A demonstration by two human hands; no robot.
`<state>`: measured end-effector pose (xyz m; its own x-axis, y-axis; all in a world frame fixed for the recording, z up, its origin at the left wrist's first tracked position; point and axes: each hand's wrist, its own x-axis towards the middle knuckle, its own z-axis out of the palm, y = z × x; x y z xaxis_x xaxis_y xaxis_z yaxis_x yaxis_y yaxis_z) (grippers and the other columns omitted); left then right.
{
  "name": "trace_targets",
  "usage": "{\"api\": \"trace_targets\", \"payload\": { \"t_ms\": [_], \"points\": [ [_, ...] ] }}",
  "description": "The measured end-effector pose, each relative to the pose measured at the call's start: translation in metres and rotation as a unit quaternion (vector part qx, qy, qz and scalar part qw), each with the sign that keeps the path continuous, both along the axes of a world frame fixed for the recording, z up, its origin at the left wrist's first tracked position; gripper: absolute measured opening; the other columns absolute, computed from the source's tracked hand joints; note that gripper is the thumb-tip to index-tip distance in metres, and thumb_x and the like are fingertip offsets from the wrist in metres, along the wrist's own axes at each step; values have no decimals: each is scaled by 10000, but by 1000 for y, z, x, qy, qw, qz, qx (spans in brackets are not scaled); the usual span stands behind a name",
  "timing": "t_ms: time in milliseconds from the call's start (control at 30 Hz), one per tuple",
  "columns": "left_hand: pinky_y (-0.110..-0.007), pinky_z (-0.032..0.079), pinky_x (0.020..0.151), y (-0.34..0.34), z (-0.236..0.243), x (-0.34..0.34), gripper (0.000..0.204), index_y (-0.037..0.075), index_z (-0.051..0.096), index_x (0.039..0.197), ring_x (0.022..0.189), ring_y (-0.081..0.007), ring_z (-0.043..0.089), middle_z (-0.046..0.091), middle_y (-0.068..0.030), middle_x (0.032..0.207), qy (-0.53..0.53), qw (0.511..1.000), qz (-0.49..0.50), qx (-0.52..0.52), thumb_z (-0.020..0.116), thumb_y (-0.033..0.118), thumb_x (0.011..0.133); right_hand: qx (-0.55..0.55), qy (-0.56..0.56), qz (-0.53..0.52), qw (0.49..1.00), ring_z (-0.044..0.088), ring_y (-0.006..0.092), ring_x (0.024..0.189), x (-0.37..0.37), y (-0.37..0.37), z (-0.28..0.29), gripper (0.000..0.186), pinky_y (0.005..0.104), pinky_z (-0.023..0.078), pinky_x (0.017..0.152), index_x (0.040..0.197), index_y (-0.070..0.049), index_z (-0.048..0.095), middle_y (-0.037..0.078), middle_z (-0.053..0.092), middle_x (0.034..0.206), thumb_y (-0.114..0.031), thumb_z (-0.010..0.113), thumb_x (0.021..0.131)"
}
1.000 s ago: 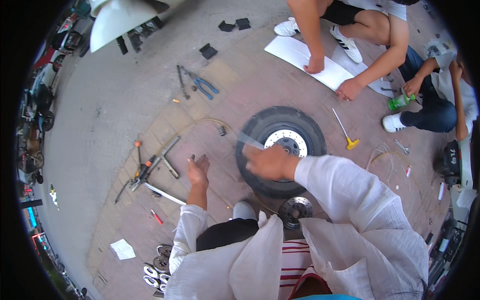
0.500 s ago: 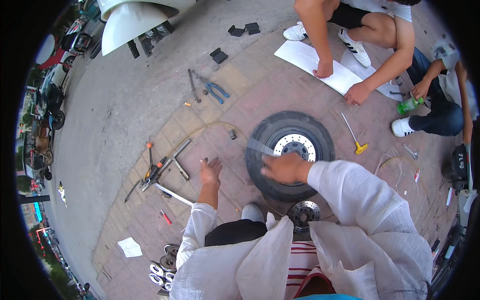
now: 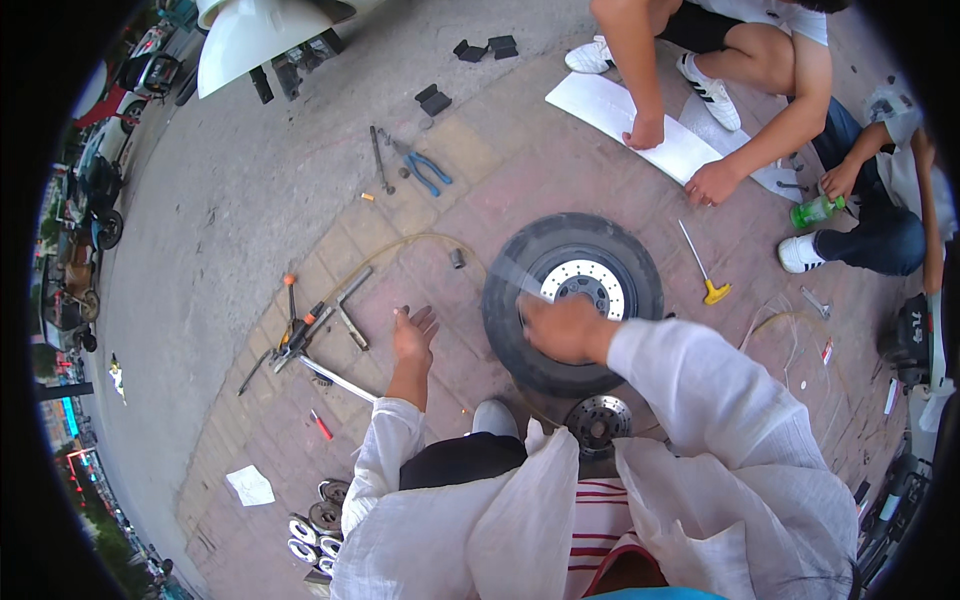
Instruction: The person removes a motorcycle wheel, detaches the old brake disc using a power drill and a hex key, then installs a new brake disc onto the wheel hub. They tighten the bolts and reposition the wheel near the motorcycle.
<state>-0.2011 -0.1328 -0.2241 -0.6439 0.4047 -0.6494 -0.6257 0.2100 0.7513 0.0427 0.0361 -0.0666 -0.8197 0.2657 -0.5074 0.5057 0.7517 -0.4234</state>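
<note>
A black tyre (image 3: 520, 345) on a wheel lies flat before me, with a shiny drilled brake disc (image 3: 588, 272) at its hub. My right hand (image 3: 568, 328) is curled over the wheel's near-left part. From it a pale, see-through streak (image 3: 516, 280) reaches toward the upper left; motion blurs it, so its kind is unclear. To the left of the tyre, my left hand (image 3: 413, 337) is held above the paving, open and holding nothing. A second brake disc (image 3: 600, 422) rests just below the wheel, near my feet.
An orange-tipped tool (image 3: 292, 335) with bars lies left; a thin hose (image 3: 400, 240) runs toward the tyre. Blue-handled pliers (image 3: 428, 175) lie farther off, and a yellow-handled hex key (image 3: 714, 290) lies right. Two people crouch at upper right, one holding a white panel (image 3: 622, 115).
The whole view has shifted slightly, with ground things sitting a little farther left. My right hand stays over the wheel, the blurred streak still beside it. My left hand remains open.
</note>
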Motion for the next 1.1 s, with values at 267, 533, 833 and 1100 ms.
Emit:
{"api": "trace_targets", "payload": {
  "t_ms": [267,533,833,1100],
  "points": [
    [-474,432,1016,-33,-4,-9,680,-4,141,1486,1215,-410,502,479,-287,1351,-12,998,22,-49,211,491,1025,-72,-217,90,969,627,350,1047,86,14,17,601,474,472,904,1049,-65,690,186,660,1112,-524,305,996],
    [-462,444,998,7,1,7,692,-4,143,1487,1202,-398,515,494,-281,1340,-16,999,-52,-4,222,503,1021,113,13,-49,992,664,363,932,8,6,-30,642,447,512,847,1297,94,462,238,620,1145,-455,441,966],
    [-444,463,923,-18,-28,-2,677,40,204,1474,1099,-354,576,569,-252,1265,5,998,-23,-59,243,532,1010,-150,-186,66,969,615,408,1015,98,-8,6,621,485,467,904,958,22,687,228,663,1029,-500,351,986],
    [-384,484,854,14,7,22,618,14,297,1445,1007,-267,591,594,-199,1231,84,983,-158,-43,309,467,1025,205,54,89,973,689,333,812,-10,28,-25,430,453,540,647,1211,67,505,251,616,1166,-155,553,845]
  ]
}}
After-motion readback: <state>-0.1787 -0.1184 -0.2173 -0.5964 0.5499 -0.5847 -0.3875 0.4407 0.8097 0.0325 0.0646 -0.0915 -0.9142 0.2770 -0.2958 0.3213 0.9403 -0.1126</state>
